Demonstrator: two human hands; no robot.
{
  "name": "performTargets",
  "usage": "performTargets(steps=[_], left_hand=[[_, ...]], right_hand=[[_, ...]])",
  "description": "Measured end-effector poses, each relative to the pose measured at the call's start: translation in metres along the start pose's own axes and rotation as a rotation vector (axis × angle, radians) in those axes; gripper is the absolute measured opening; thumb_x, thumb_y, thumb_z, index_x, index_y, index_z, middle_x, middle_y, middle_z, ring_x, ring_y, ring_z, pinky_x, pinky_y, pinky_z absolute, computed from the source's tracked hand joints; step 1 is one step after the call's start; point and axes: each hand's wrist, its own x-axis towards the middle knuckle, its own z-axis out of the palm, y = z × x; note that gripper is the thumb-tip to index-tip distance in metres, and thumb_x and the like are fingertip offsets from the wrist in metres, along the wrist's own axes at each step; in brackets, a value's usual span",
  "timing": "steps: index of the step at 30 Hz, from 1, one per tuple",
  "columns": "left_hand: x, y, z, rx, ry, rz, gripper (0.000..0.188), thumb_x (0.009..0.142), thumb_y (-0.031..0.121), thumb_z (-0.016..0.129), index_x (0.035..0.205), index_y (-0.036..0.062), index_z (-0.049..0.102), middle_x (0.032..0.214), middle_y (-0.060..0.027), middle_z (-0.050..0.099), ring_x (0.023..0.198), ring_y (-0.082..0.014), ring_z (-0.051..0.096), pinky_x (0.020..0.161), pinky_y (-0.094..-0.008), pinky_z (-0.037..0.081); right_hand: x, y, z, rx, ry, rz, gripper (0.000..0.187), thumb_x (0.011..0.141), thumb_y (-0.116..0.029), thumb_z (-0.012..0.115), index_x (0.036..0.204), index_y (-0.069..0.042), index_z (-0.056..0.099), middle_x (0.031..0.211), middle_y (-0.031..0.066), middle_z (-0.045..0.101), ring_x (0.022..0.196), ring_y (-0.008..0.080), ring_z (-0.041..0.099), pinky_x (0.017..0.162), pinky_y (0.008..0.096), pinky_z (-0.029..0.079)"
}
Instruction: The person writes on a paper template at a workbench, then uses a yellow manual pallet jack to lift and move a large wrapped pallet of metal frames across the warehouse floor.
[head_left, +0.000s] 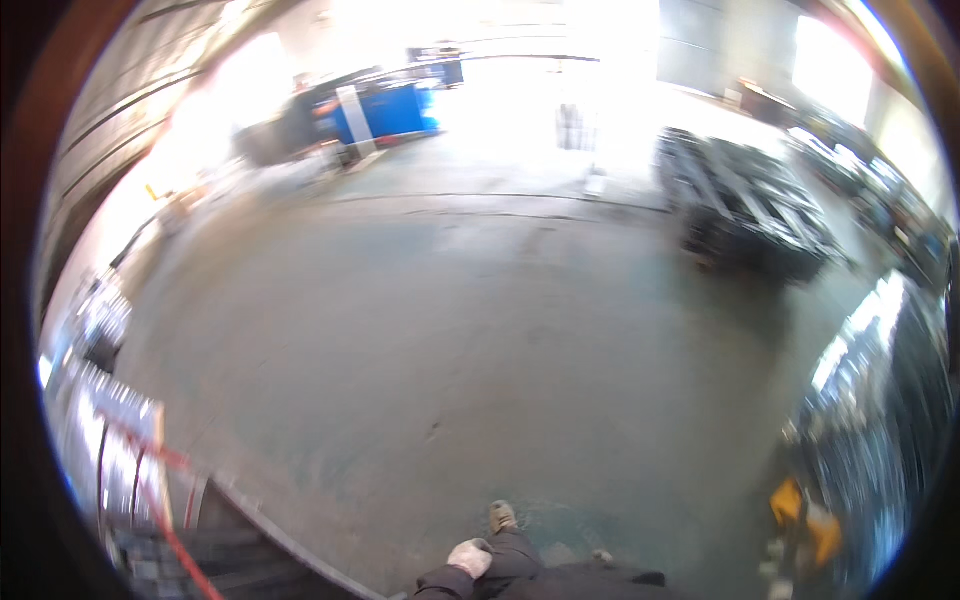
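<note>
My left hand (pixel 470 558), pale and perhaps gloved, hangs at the lower edge in front of my dark-clothed leg (pixel 513 556). It looks rounded, but blur smears its fingers, so I cannot make out whether it grips anything. Just beyond it one of my shoes (pixel 502 516) rests on the grey-green concrete floor (pixel 440 350). No part of my right hand shows.
A red-railed metal frame (pixel 170 520) stands at lower left. On the right are a stack of dark metal parts (pixel 745 205), a shiny wrapped pile (pixel 875 420) and a yellow object (pixel 805 515). A blue bin-like block (pixel 390 112) stands far off, left of bright glare.
</note>
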Motion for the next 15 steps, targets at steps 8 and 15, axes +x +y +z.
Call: performTargets(steps=[8, 15], left_hand=[[0.164, -0.046, -0.282, 0.206, -0.168, 0.392, 0.019, 0.104, 0.022, 0.078, 0.117, 0.0145, 0.091, 0.116, -0.0117, 0.091, 0.108, -0.0310, 0.087, 0.097, -0.0456, 0.068], [0.262, -0.026, -0.415, 0.499, -0.090, 0.486, 0.035, 0.116, 0.012, 0.055, 0.116, 0.0116, 0.090, 0.112, -0.0094, 0.090, 0.104, -0.0308, 0.083, 0.097, -0.0438, 0.065]], right_hand=[[-0.042, -0.138, 0.101, -0.087, 0.186, 0.130, 0.038, 0.092, -0.031, 0.092, 0.117, -0.002, 0.091, 0.121, 0.0236, 0.090, 0.123, 0.0439, 0.085, 0.107, 0.0548, 0.067], [-0.112, -0.300, -0.017, 0.730, 0.279, 0.693, 0.038, 0.108, -0.028, 0.074, 0.128, 0.001, 0.088, 0.132, 0.0273, 0.087, 0.129, 0.0478, 0.082, 0.107, 0.0545, 0.066]])
